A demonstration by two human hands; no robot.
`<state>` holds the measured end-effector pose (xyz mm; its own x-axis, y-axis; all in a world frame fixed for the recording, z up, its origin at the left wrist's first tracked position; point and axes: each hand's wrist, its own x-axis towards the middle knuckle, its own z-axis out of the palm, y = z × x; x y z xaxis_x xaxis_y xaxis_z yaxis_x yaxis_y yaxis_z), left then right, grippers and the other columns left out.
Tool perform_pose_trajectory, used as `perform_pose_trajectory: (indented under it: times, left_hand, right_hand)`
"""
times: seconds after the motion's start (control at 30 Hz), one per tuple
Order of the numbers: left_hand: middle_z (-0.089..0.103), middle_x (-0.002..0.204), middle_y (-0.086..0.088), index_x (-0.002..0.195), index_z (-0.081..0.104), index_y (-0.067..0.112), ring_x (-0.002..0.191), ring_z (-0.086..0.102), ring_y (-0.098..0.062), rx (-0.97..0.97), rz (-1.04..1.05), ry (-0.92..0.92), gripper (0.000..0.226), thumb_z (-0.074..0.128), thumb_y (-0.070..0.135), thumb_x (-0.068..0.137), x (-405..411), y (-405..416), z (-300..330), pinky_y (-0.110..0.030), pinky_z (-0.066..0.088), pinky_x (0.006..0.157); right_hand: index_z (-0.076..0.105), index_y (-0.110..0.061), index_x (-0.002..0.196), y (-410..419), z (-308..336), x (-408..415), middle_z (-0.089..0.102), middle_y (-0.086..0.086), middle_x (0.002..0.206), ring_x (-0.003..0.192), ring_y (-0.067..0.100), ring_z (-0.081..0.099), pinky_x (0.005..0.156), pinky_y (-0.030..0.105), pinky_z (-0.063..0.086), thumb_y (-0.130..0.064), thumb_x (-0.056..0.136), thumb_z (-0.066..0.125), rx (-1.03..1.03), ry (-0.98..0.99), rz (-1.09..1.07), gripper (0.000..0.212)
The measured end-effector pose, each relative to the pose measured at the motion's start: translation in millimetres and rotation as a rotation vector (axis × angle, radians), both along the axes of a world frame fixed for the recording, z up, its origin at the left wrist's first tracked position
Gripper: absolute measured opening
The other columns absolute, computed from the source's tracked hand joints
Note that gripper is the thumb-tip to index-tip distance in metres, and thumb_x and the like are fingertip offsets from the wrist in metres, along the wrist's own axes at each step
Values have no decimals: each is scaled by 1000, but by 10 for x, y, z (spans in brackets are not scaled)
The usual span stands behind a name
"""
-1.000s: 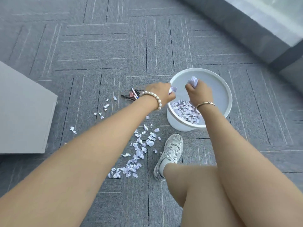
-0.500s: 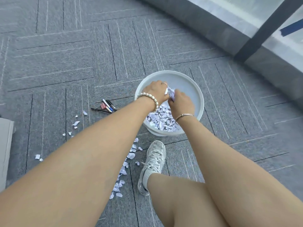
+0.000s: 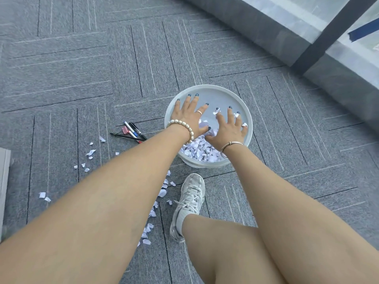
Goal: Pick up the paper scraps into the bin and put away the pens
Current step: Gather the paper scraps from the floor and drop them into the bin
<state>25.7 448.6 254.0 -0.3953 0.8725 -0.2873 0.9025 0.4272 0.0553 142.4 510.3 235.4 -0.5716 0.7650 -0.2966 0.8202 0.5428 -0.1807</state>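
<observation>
Spreading both hands over the bin (image 3: 229, 93), you have let go of the wads you held a second ago: your left hand (image 3: 187, 117) and right hand (image 3: 229, 130) now have straight, splayed fingers (image 3: 230, 117) gripping nothing, though a few bits cling to the right fingertips. That load is delivered; paper scraps (image 3: 196, 150) heap below your palms. Left of your left fingers lie the pens (image 3: 133, 132), about four, untouched. Nearer you, some thirty loose scraps (image 3: 162, 192) remain on the carpet (image 3: 82, 78).
</observation>
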Motion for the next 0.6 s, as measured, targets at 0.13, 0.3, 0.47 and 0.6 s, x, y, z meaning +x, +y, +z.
perform_pose_trajectory:
  times: [0.13, 0.3, 0.47, 0.6]
  left_hand:
    - [-4, 151, -4, 141, 11, 32, 138, -7, -23, -12, -7, 36, 70, 38, 59, 84, -15, -36, 37, -46, -3, 111]
    - [-5, 151, -5, 142, 10, 32, 138, -7, -23, -4, 9, 45, 69, 36, 60, 84, -66, -109, 97, -46, -2, 111]
    - [-2, 151, -5, 142, 11, 32, 138, -5, -25, 26, 29, 46, 67, 32, 61, 85, -118, -218, 167, -46, 0, 110]
    - [1, 151, -5, 141, 12, 32, 138, -3, -25, 46, 28, 61, 65, 29, 62, 86, -108, -237, 215, -46, 2, 110]
  right_hand:
    - [21, -29, 139, -10, 25, -16, -2, 3, 153, 139, 30, 0, 108, 50, 7, -50, 77, 57, 7, -4, 5, 75]
    - [23, -27, 138, -26, 64, -46, 1, 5, 153, 139, 30, 1, 108, 50, 8, -49, 78, 57, 23, 23, 2, 73]
    - [31, -25, 133, -79, 122, -74, 7, 5, 152, 139, 28, 4, 108, 50, 8, -48, 80, 55, 46, 30, -20, 63]
    - [38, -24, 130, -119, 113, -85, 9, 5, 152, 139, 25, 2, 108, 48, 8, -43, 82, 52, 63, 55, -20, 53]
